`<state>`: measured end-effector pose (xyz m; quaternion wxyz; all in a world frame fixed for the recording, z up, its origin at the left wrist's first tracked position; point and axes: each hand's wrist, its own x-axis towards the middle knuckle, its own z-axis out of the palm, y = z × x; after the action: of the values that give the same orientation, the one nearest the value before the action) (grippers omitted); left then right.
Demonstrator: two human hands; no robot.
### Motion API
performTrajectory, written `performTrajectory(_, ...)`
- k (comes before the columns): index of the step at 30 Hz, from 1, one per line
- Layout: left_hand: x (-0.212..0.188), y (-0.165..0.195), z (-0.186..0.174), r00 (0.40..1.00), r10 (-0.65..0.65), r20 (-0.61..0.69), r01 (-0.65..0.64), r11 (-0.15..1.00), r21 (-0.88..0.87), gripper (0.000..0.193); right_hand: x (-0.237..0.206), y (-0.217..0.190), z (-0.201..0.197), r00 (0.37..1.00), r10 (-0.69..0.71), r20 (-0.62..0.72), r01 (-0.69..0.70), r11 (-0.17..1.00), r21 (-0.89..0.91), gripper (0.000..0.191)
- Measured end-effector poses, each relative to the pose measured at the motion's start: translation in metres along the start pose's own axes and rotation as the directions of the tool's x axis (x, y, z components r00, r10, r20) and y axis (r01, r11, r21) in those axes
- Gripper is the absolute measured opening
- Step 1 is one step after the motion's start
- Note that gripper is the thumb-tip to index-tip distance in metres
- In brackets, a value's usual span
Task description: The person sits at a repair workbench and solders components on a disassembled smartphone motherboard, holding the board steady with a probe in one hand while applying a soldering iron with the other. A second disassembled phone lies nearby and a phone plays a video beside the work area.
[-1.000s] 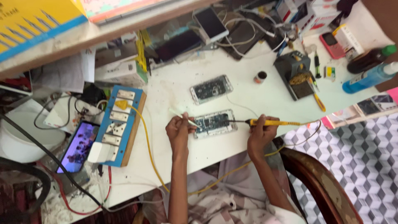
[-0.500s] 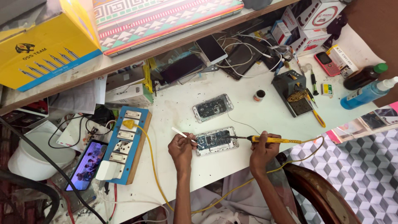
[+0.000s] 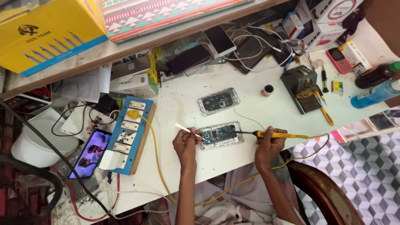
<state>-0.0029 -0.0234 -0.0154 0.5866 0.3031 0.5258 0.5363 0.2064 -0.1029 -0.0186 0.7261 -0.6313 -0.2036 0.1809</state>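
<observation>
The right hand (image 3: 268, 146) is closed around the yellow handle of a thin soldering iron (image 3: 275, 134), whose dark metal tip reaches left onto the exposed circuit board of an opened phone with a pale frame (image 3: 221, 135) lying flat near the front edge of the white worktable (image 3: 183, 100). The left hand (image 3: 186, 142) pinches a slim white stick-like tool (image 3: 185, 128) between its fingertips and rests just beside the left end of the same phone. Against a second ago, both hands sit in nearly the same place on the board: the iron's tip has stayed on the middle of it and the white tool remains angled up to the left, so the apparent shift of the whole scene comes mostly from the head camera tilting, and the work reads as one steady, continuing contact on the board rather than a new step. A yellow cable (image 3: 304, 150) trails from the iron's handle, looping off the table edge. Behind the hands lies a second opened phone (image 3: 219, 101), well apart from the first. To the left sits a blue switchboard with white sockets on a wooden base (image 3: 127, 133), and beside it a lit smartphone (image 3: 89, 153). To the right stands a grey soldering stand holding brass wool (image 3: 302, 87).
</observation>
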Motion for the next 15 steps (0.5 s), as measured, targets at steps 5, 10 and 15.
performTrajectory(5,0.0023,0.002,0.0011,0.997,0.068,0.02,-0.068,0.997,0.026,0.01,-0.0011,-0.001,0.0025,1.0,-0.027,0.007,0.028,1.0,-0.014,0.019)
performTrajectory(10,0.0014,0.0005,0.0037,0.996,0.078,-0.031,-0.076,0.995,0.071,0.003,0.0003,0.0021,0.0017,1.0,-0.023,0.005,0.023,0.999,0.027,0.02)
performTrajectory(15,0.0033,-0.0008,0.0059,0.994,0.109,-0.023,-0.108,0.993,0.037,0.004,-0.0032,0.0037,-0.0014,0.998,-0.061,-0.013,0.06,0.997,-0.037,0.019)
